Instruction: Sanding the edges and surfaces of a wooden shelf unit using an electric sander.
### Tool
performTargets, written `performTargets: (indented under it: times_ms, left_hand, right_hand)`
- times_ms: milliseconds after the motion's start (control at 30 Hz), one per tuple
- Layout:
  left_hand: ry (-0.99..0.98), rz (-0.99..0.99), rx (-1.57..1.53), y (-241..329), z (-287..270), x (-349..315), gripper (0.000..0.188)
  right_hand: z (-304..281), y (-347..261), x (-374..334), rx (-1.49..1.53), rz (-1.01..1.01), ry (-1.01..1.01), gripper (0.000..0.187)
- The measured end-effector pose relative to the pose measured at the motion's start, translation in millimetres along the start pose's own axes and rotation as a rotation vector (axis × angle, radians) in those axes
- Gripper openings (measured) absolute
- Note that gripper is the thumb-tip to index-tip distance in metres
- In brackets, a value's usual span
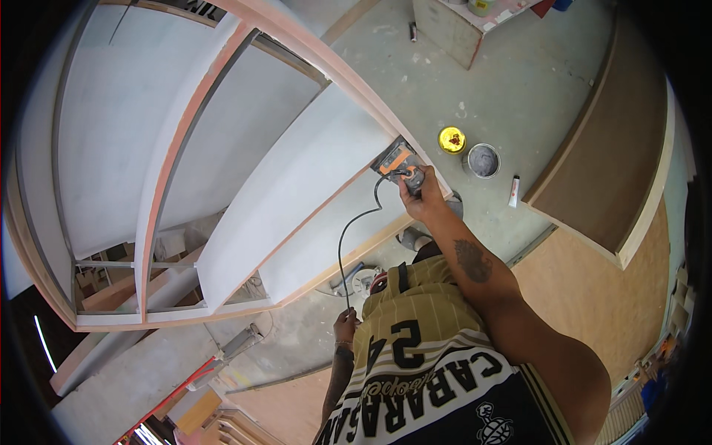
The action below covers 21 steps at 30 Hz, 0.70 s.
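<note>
My right hand (pixel 423 194) is wrapped round the back of an orange and black electric sander (pixel 396 157). The sander rests on the pinkish edge of a large white wooden cabinet frame (pixel 319 141), near its right corner. From the tool a black power cord (pixel 342 245) loops left and down to my left hand (pixel 345 326). That hand is closed round the cord, low beside my body. My right forearm reaches forward over the floor. The sander's underside is hidden from view.
On the floor right of the frame stand a yellow-topped can (pixel 452 139), an open can of grey paste (pixel 483 161) and a white tube (pixel 514 191). A brown framed panel (pixel 612 141) and a plywood sheet (pixel 604 274) lie farther right. Frame dividers (pixel 194 126) surround deep openings.
</note>
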<state>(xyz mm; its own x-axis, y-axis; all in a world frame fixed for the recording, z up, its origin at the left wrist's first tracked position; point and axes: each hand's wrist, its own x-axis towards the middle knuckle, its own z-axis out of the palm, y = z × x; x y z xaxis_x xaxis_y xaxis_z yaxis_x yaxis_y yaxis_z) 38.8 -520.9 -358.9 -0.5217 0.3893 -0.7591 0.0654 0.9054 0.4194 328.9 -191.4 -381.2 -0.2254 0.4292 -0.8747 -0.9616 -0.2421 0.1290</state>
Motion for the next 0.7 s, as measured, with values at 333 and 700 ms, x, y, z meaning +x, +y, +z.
performTargets:
  times_ms: [333,700]
  left_hand:
    - [0.002,0.042,-0.003,2,-2,5,0.032]
    - [-0.025,0.063,-0.065,-47,-4,16,0.036]
  right_hand:
    - [29,16,-21,-0.019,0.045,0.009,0.028]
    - [52,14,-56,0.016,0.055,-0.086,0.025]
